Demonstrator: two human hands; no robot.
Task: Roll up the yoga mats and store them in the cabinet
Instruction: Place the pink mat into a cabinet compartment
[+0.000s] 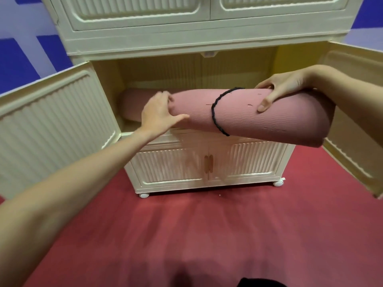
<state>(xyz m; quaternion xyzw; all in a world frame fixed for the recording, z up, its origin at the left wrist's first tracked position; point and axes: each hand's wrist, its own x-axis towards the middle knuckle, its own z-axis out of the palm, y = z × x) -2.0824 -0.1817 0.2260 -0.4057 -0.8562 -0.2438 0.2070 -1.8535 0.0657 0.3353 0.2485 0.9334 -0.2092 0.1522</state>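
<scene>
A rolled pink yoga mat (pixel 248 117), tied with a black cord (pixel 215 112), hangs slanted in front of the cream cabinet's (pixel 170 42) open middle compartment, its far end pointing inside. My right hand (pixel 277 90) grips the mat from above near its near end, thumb on the front. My left hand (pixel 159 112) touches the mat's far end with fingers spread and fairly straight. A second rolled pink mat (pixel 132 104) lies inside the compartment at the back left, partly hidden by my left hand.
Both compartment doors stand open: the left door (pixel 53 125) and the right door (pixel 356 104). Below is a shut lower pair of doors (pixel 207 164) with handles, on white casters. Red carpet (pixel 186 235) covers the floor. Blue patterned wall behind.
</scene>
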